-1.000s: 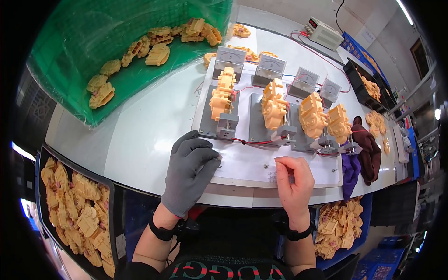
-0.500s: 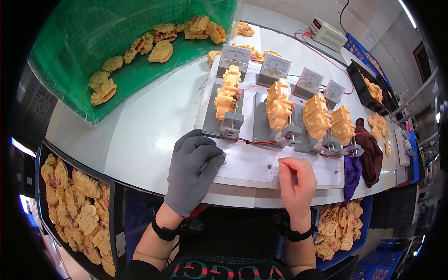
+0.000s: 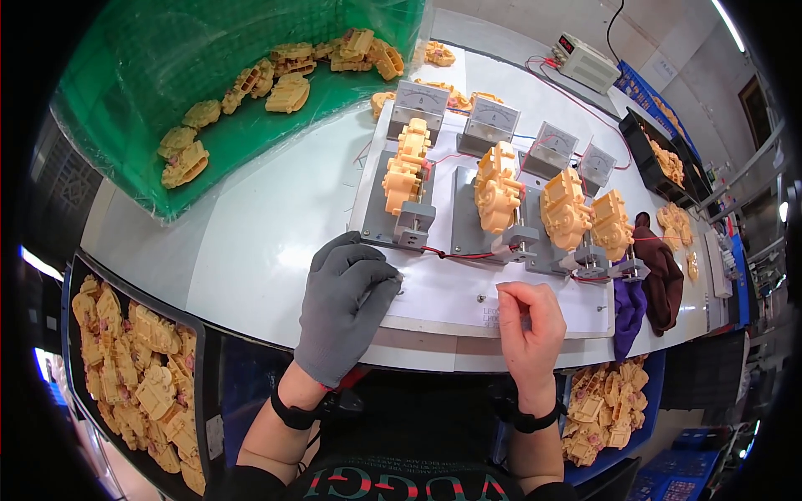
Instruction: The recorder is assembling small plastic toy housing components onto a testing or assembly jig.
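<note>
Holding gloved left hand (image 3: 349,305) and bare right hand (image 3: 530,326) at white board (image 3: 443,288) near edge, head view. Both curled narrow; can't tell if pinching anything. Seeing four yellow housings (image 3: 498,188) upright on gray fixtures (image 3: 468,225) just beyond, dial meters (image 3: 491,121) behind.

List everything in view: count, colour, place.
Table: one, whitish, across centre
Board: one, white, on table
Fixtures: four, grey, on board
Mounted units: four, tan, on fixtures
Meters: four, grey, behind fixtures
Wires: count unclear, red, black, blue, around fixtures
Power supply: one, beige, far end
Cloths: two, brown and purple, right of board
Bin: one, green, upper left
Black crate: one, black, lower left
Blue crates: several, blue, right side
Loose units: uncountable, tan, containers and table
Wristbands: two, black, both wrists
Left hand: one, grey-gloved, board's front left
Right hand: one, bare, board's front
</note>
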{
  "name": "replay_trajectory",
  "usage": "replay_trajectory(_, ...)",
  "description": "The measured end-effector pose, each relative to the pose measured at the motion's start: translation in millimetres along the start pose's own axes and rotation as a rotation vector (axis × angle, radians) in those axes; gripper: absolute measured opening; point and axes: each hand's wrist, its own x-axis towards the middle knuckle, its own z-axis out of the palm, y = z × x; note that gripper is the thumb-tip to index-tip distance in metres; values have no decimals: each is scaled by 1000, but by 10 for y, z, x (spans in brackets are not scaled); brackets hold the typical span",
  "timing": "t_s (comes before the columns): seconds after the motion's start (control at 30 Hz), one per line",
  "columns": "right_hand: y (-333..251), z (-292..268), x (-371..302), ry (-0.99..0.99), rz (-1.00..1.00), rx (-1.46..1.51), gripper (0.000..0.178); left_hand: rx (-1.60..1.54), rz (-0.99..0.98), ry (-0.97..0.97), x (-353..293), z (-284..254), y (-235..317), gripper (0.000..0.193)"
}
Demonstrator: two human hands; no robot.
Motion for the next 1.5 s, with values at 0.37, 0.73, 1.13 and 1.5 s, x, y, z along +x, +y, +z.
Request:
replay_trajectory(0.37,-360,320,150,-95,-51,272,30,4,79,-17,-20,-42,-96,15)
replay_trajectory(0.73,-395,555,402,-101,-68,398,43,-209,-238,-304,1037,-298,52,54)
replay_trajectory(1.13,-284,795,317,-61,-116,722,25,-232,-303,-468,1839,60,-705,60)
replay_trajectory(1.5,-374,363,203,7,19,877,83,-384,193,-430,1613,-664,-220,52)
